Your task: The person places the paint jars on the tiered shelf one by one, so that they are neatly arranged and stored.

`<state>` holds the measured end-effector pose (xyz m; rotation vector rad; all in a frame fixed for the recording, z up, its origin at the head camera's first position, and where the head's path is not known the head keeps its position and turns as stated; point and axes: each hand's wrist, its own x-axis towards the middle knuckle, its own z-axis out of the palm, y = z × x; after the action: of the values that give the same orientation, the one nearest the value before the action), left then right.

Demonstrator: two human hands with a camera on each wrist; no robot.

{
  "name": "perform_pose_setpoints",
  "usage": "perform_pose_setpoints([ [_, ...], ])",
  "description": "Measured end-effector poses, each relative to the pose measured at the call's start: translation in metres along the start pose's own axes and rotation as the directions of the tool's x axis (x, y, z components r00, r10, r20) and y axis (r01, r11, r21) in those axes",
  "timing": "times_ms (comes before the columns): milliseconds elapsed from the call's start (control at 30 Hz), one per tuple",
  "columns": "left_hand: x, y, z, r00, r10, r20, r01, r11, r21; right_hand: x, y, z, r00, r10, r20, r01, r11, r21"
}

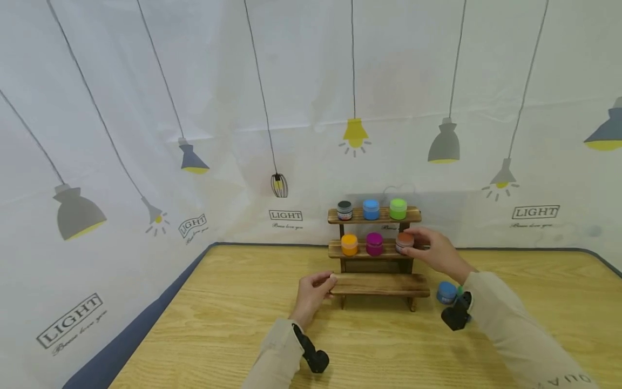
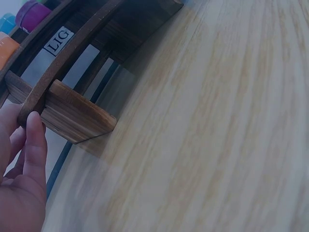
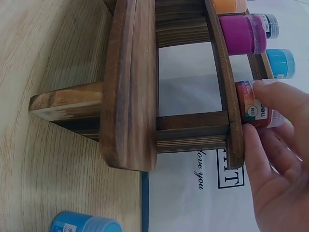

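Note:
A three-tier wooden stand [image 1: 379, 284] stands on the table near the wall. My left hand [image 1: 313, 294] pinches the left end of its lowest shelf between thumb and fingers. On the right, my right hand [image 1: 439, 254] grips a reddish-brown paint jar [image 3: 253, 104] at the right end of the middle shelf, its base right at the board. Beside that jar are a purple jar [image 1: 374, 244] and an orange jar [image 1: 349, 245]. The top shelf carries a black jar [image 1: 345, 210], a light blue jar [image 1: 371, 209] and a green jar [image 1: 398, 209].
A blue jar [image 1: 446, 293] sits on the table right of the stand, with something green partly hidden behind the right wrist's black camera [image 1: 457, 313]. Behind the stand hangs a white wall sheet [image 1: 301, 135] printed with lamps. The wooden table [image 1: 218, 324] extends to both sides.

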<state>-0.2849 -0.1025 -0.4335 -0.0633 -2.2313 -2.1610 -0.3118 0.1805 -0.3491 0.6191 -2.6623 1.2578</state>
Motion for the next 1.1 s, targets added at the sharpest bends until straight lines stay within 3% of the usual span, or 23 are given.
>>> perform_pose_setpoints([
  [567,0.002,-0.001,0.000,1.000,-0.003,-0.002,0.003,1.000,0.004,0.003,0.003,0.004,0.999,0.010,-0.039,-0.007,0.998,0.059],
  [833,0.001,0.000,-0.001,1.000,-0.006,0.000,0.006,1.000,-0.002,-0.001,-0.001,0.002,1.000,0.020,-0.017,-0.019,0.997,0.072],
  [1100,-0.014,0.023,0.001,1.000,0.003,0.011,-0.003,1.000,-0.005,-0.009,-0.001,-0.010,1.000,0.007,0.019,-0.008,0.996,0.090],
])
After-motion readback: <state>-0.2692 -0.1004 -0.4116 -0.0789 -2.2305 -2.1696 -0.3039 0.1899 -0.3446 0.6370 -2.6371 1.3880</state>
